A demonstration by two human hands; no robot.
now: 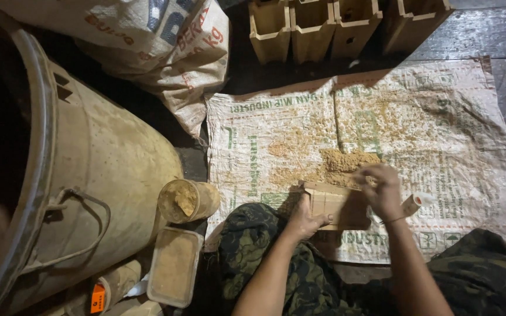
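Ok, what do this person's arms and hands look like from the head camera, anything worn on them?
Both forearms are bare, with no sleeves in view. The left hand wears no glove, ring or band that shows. The right hand is also gloveless, with a thin band round its wrist. No watch shows on either arm. The dim light hides finer detail.

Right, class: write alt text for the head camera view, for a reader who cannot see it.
Seen from above, a person's left hand steadies a small wooden box on a printed woven sack while the right hand works in a pile of tan crumbly material. A large metal drum and filled tubs stand at the left; wooden boxes line the top.
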